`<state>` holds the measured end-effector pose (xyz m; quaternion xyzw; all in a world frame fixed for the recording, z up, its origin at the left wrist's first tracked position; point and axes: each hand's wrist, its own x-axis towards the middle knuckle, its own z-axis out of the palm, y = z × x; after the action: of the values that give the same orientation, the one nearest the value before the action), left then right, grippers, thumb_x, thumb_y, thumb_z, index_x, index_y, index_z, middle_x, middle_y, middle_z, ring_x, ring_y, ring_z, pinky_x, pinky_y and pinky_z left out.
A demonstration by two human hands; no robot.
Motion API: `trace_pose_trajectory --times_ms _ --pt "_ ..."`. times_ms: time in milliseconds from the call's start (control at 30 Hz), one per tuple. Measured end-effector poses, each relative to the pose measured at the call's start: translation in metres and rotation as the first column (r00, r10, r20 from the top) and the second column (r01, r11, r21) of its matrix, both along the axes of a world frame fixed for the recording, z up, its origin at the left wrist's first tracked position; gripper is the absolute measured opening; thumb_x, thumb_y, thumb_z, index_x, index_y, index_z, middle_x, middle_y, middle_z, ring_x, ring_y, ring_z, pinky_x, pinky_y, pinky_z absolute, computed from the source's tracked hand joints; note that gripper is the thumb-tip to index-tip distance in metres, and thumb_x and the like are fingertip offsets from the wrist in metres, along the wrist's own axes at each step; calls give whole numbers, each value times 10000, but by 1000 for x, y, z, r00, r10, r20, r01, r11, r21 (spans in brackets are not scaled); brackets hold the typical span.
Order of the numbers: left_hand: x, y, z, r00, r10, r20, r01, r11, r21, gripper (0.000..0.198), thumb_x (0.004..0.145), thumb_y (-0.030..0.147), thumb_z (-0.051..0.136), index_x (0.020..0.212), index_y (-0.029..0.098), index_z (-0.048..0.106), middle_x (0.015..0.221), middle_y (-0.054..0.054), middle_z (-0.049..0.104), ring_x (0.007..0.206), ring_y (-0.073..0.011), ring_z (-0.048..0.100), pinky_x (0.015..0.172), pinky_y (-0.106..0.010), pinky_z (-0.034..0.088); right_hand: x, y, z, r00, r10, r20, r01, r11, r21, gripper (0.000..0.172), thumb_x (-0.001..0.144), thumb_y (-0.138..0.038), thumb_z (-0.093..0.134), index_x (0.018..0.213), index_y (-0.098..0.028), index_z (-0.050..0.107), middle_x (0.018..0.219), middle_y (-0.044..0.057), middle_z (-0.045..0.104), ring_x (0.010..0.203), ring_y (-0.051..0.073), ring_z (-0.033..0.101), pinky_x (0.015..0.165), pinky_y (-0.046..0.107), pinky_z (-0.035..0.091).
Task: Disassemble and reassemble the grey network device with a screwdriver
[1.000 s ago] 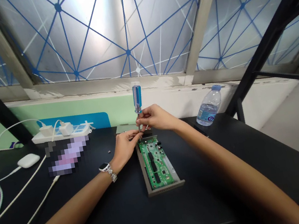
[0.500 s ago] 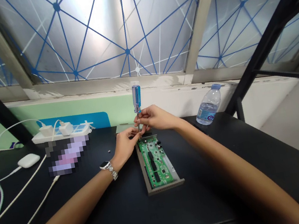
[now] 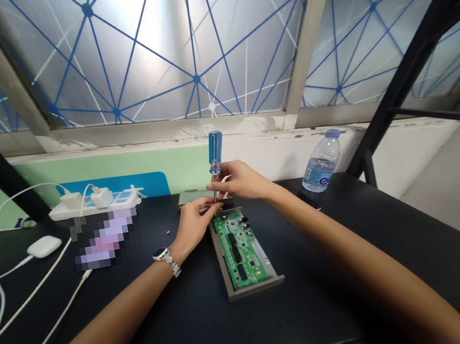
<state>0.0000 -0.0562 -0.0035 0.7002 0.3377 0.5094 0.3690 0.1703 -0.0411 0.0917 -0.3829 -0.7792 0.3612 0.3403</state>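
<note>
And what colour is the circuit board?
The board is mostly green, as the head view shows.

We see 1 translucent blue-handled screwdriver (image 3: 215, 154), handle up, leaning slightly right at the far end of 1 green printed circuit board (image 3: 246, 249), seated flat in an open metal chassis (image 3: 255, 290).

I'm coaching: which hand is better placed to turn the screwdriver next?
Probably the right hand: it grips the screwdriver below its handle; the left hand sits lower, near the green board.
</note>
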Motion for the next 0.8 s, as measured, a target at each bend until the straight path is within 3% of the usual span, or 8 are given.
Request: trace_pose_trajectory --times_ms 167,467,800 --pt "-3 -5 4 999 34 -33 -34 999 12 249 882 354 652 1006 152 730 1017 -90 770 943 -247 733 903 -355 568 4 2 3 1000 -13 -21 11 998 -60 213 761 -290 761 739 -134 617 652 23 655 587 135 657 505 222 490" --pt "-12 -3 0 993 91 -74 -88 995 43 251 881 361 652 1013 162 729 1000 -84 768 930 -243 731 889 -361 570 3 2 4 999 4 -48 -11 990 -137 105 811 -206 712 811 -105 686 675 45 701 612 127 689 520 191 526" --pt "-8 -2 5 990 106 -95 -97 990 101 190 888 340 644 940 169 708 949 -67 756 886 -227 718 822 -325 549 2 -3 8 993 114 -22 -116 974 -196 113 935 -172 543 1001 -117 617 1043 112 726 634 107 706 516 183 542"
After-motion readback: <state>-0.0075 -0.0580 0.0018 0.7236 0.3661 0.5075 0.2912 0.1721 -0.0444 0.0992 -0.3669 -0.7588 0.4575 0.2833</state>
